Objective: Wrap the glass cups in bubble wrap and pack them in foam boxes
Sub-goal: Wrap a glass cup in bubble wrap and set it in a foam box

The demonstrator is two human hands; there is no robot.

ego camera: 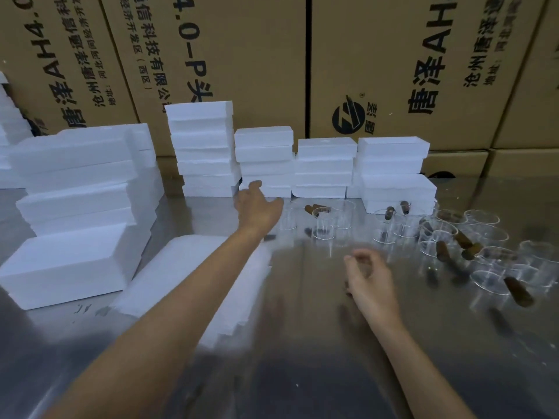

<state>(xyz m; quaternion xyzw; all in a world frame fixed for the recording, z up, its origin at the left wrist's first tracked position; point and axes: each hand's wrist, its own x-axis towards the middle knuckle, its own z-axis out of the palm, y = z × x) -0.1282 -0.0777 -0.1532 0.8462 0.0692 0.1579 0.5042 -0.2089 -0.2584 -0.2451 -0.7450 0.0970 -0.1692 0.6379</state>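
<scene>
Both hands empty: right (367,275) loosely curled, left (257,207) outstretched beside foam boxes (264,161).

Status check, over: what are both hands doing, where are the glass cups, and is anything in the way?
Left hand open, reaching toward foam boxes. Right hand loosely curled, empty. Glass cups unwrapped at right. Bubble wrap flat; nothing blocking.
</scene>
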